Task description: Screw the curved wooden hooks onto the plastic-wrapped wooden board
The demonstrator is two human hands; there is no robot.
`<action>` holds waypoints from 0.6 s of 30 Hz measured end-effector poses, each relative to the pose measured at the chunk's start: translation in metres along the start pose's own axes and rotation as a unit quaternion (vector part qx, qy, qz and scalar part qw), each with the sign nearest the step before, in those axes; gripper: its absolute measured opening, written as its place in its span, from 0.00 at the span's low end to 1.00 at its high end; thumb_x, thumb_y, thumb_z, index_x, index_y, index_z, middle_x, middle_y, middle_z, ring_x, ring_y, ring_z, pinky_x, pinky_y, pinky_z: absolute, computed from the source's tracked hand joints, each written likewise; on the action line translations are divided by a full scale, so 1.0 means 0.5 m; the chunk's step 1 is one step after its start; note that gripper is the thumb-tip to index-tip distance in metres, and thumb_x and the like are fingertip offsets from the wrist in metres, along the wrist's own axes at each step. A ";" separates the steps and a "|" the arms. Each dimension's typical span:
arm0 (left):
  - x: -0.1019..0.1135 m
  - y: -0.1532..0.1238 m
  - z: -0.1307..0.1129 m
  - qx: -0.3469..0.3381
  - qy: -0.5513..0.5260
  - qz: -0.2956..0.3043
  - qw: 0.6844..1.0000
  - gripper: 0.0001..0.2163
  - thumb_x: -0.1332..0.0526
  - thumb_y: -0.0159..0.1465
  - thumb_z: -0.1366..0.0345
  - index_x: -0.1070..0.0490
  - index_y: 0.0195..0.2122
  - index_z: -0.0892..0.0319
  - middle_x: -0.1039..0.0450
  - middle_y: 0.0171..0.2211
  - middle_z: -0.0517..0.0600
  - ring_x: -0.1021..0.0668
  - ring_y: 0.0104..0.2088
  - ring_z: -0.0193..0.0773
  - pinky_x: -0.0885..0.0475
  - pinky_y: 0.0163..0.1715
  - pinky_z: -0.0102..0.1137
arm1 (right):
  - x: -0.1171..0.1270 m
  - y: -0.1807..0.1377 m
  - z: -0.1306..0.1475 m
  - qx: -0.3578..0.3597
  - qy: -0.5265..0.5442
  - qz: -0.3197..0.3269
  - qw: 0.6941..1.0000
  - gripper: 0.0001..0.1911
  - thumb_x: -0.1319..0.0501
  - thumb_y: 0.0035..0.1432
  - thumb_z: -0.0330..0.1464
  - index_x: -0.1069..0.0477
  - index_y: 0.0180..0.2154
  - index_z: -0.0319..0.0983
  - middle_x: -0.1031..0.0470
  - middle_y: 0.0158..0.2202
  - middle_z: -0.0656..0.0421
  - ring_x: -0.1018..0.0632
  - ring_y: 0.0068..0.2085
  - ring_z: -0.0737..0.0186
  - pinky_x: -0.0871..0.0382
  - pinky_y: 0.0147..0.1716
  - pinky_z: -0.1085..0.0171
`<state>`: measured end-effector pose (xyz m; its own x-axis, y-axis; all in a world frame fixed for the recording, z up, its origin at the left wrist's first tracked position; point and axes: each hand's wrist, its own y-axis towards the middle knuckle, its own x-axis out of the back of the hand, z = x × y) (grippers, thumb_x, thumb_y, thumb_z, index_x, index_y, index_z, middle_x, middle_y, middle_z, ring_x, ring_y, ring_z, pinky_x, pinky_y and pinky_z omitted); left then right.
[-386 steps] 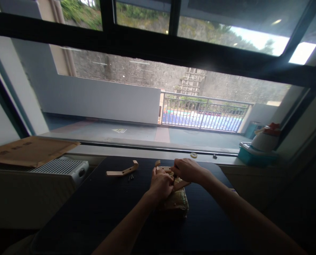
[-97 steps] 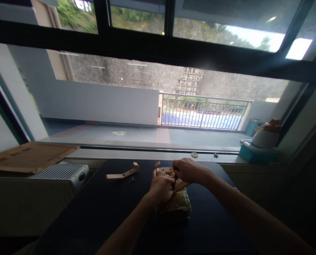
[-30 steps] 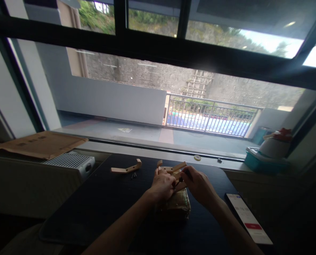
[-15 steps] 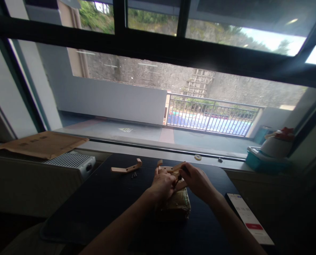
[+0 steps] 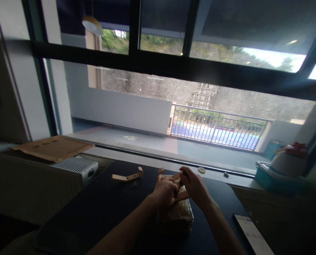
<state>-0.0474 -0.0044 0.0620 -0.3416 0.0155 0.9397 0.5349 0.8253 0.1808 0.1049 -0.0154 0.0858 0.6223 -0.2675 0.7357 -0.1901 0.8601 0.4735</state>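
Now, midway across the dark tabletop [image 5: 107, 207], the left hand [image 5: 164, 193] curls closed around a pale wooden assembly [image 5: 173, 176]; the right hand [image 5: 197, 187] pinches a small dark tool [image 5: 179, 184] against it. A curved wooden piece [image 5: 127, 175] lies left.

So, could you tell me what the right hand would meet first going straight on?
Most likely the wooden piece gripped by the left hand; the right hand, holding a small dark tool, points at it, depth unclear.

A cardboard sheet [image 5: 54, 148] tops the white heater [image 5: 76, 166], a teal box [image 5: 277, 179] sits on the windowsill [image 5: 243, 180]
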 end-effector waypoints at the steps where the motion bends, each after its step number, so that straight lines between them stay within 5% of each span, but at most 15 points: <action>1: -0.004 -0.002 -0.001 0.004 0.003 -0.008 1.000 0.05 0.41 0.53 0.62 0.25 0.27 0.54 0.24 0.31 0.47 0.30 0.47 0.47 0.50 0.55 0.49 | -0.001 -0.003 -0.006 -0.004 0.013 -0.005 1.000 0.17 0.52 0.59 0.38 0.32 0.46 0.41 0.25 0.30 0.59 0.26 0.31 0.61 0.37 0.30 0.65; 9: -0.017 0.005 0.002 0.031 0.003 -0.008 0.999 0.04 0.39 0.50 0.63 0.25 0.26 0.52 0.24 0.28 0.46 0.29 0.45 0.47 0.49 0.55 0.53 | 0.014 0.040 -0.042 0.040 0.074 0.081 0.993 0.22 0.48 0.55 0.35 0.32 0.52 0.41 0.24 0.30 0.58 0.26 0.30 0.62 0.35 0.29 0.65; 18: -0.011 0.001 -0.003 0.038 0.008 0.002 0.999 0.06 0.40 0.52 0.60 0.25 0.26 0.53 0.26 0.28 0.47 0.29 0.46 0.48 0.49 0.55 0.50 | 0.025 0.053 -0.019 0.068 0.053 0.077 0.993 0.16 0.44 0.53 0.35 0.26 0.43 0.41 0.25 0.28 0.60 0.28 0.26 0.65 0.38 0.26 0.67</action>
<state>-0.0441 -0.0047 0.0574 -0.3264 0.0100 0.9452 0.4766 0.8653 0.1554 0.1152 0.0081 0.1029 0.6528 -0.0834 0.7529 -0.3861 0.8186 0.4253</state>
